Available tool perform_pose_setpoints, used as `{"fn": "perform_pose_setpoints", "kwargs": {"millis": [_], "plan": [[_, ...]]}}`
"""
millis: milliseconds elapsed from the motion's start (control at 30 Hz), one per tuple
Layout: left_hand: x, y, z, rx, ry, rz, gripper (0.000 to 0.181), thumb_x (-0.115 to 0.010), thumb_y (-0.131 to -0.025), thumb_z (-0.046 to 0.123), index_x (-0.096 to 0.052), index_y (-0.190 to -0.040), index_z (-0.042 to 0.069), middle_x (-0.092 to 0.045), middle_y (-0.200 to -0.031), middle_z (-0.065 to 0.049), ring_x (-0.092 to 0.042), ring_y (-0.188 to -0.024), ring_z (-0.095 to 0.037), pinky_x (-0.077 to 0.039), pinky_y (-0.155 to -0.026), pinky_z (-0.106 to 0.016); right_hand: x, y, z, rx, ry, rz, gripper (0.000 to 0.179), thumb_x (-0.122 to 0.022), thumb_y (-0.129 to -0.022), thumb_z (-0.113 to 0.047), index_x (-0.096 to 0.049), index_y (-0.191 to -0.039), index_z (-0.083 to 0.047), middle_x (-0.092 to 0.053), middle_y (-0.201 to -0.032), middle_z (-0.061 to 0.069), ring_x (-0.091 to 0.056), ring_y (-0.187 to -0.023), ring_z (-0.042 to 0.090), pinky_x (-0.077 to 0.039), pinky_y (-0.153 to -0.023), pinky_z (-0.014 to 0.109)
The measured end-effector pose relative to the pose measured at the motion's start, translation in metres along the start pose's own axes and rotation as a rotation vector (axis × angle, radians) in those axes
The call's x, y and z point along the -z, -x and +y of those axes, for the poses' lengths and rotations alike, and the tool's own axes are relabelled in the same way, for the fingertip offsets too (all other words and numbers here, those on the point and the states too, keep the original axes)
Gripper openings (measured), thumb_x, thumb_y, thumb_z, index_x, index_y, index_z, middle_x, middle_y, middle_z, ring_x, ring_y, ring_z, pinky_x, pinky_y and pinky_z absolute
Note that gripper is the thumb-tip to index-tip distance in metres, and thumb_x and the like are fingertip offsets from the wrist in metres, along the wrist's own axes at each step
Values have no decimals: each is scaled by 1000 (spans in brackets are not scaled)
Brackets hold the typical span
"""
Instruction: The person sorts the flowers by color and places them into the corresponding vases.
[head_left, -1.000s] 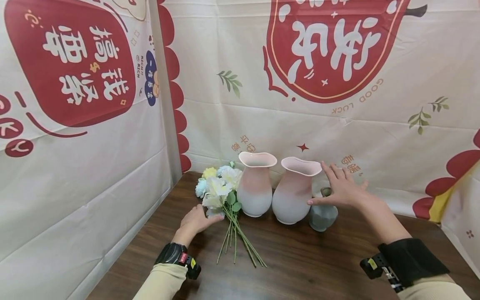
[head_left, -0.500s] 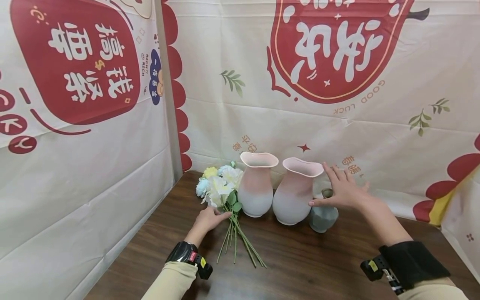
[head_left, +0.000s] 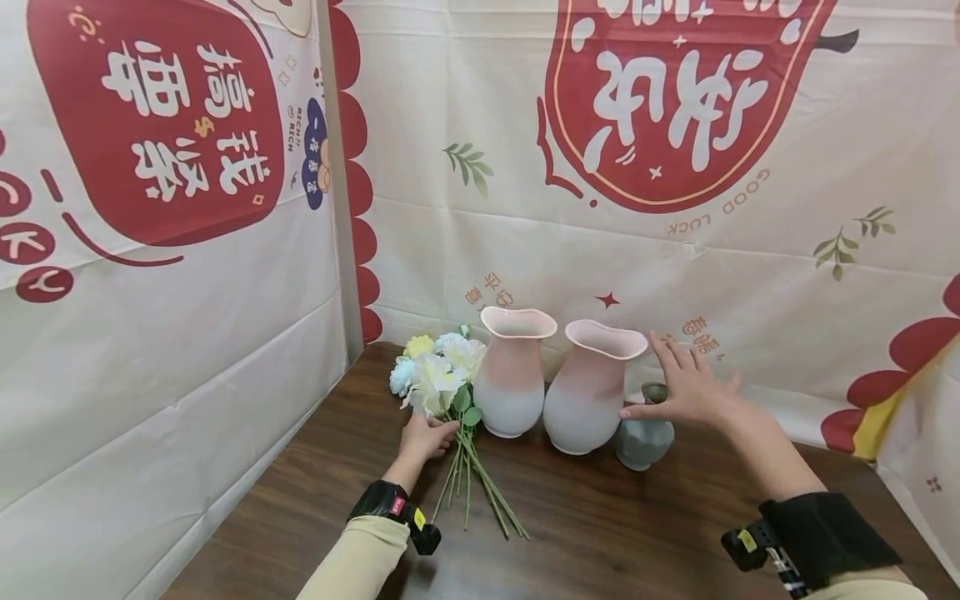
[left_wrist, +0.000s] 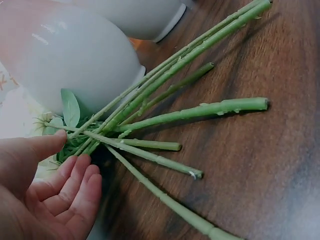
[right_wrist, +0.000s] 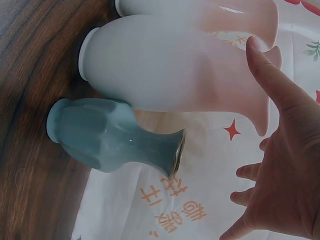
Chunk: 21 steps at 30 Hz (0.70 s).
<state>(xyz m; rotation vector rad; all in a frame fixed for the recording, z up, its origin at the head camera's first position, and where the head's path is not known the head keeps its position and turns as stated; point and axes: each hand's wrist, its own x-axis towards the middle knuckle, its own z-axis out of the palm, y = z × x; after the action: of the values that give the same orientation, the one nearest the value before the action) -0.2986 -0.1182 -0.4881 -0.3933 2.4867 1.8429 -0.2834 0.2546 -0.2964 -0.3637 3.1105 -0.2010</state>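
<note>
My left hand (head_left: 425, 438) is at the upper stems (left_wrist: 145, 100) of a flower bouquet (head_left: 438, 375) with white, yellow and pale blue blooms, lying on the brown table. In the left wrist view the thumb (left_wrist: 50, 144) reaches the stems just below the leaves, fingertips close underneath and a gap between. Spread fingers mark my right hand (head_left: 693, 387), which is beside the right pink-and-white vase (head_left: 588, 400), its thumb overlapping that vase in the right wrist view. Below this hand stands a small grey-green vase (right_wrist: 100, 135) with a narrow neck.
A second pink-and-white vase (head_left: 512, 392) stands between the bouquet and the right one. A printed cloth (head_left: 420, 250) hangs behind the table (head_left: 600, 533), and another cloth wall (head_left: 165, 367) closes the left side.
My left hand has moved right, from beside the blooms to the upper stems. My right hand keeps nearly the same place by the vase. The bouquet and vases stay put.
</note>
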Motion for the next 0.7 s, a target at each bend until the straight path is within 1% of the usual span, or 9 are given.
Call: {"fn": "perform_pose_setpoints", "kwargs": {"millis": [100, 167, 267, 400, 467, 567, 633, 700], "plan": [[0, -1, 1, -3, 35, 14, 27, -72, -91, 22, -70, -96, -4, -75, -81, -14, -67, -65, -10, -61, -64, -29, 0, 0, 1, -4, -9, -4, 131, -71, -70, -76, -2, -160, -10, -11, -162, 30, -8, -143, 62, -10, -92, 93], [2, -1, 3, -4, 65, 13, 25, -70, -92, 18, -69, -99, -6, -74, -82, -14, -66, -64, -9, -62, -64, -29, 0, 0, 2, -6, -20, -7, 131, -70, -71, -76, -1, -160, -9, -9, -163, 29, -7, -144, 62, -9, -91, 94], [5, 0, 7, -2, 127, -3, 23, -66, -93, 12, -67, -103, -9, -73, -84, -14, -65, -64, -7, -62, -64, -27, 0, -1, 3, -6, -29, -6, 132, -70, -71, -76, -1, -160, -8, -9, -163, 29, -6, -144, 61, -7, -91, 94], [9, 2, 10, 18, 213, -21, 19, -64, -95, 7, -64, -104, -10, -71, -84, -11, -64, -64, -7, -60, -63, -24, -2, -1, 7, -3, -29, -5, 133, -72, -70, -75, 0, -160, -7, -8, -163, 29, -7, -144, 61, -7, -91, 94], [11, 4, 11, 20, 244, -30, 19, -63, -95, 6, -63, -104, -10, -70, -86, -11, -65, -67, -8, -61, -63, -23, -6, 0, 11, 4, -35, -6, 134, -73, -71, -74, 3, -160, -8, -7, -163, 31, -7, -143, 63, -8, -91, 94], [15, 7, 12, 15, 282, -41, 17, -63, -95, 5, -62, -105, -10, -69, -88, -10, -65, -70, -11, -61, -65, -25, -14, 2, 19, 38, -61, 4, 134, -76, -72, -68, 4, -159, -6, -8, -161, 34, -9, -140, 66, -12, -96, 90], [18, 9, 14, 3, 302, -48, 17, -62, -95, 5, -61, -104, -9, -68, -88, -9, -66, -72, -12, -62, -67, -26, -20, 4, 25, 40, -76, 5, 134, -77, -72, -66, 5, -159, -5, -8, -160, 36, -11, -139, 67, -15, -96, 90], [21, 13, 17, -9, 315, -49, 15, -62, -95, 4, -61, -103, -9, -67, -89, -9, -67, -74, -13, -62, -70, -28, -27, 6, 30, 20, -91, 3, 135, -78, -72, -65, 6, -159, -4, -10, -159, 37, -13, -138, 66, -15, -95, 91]]}}
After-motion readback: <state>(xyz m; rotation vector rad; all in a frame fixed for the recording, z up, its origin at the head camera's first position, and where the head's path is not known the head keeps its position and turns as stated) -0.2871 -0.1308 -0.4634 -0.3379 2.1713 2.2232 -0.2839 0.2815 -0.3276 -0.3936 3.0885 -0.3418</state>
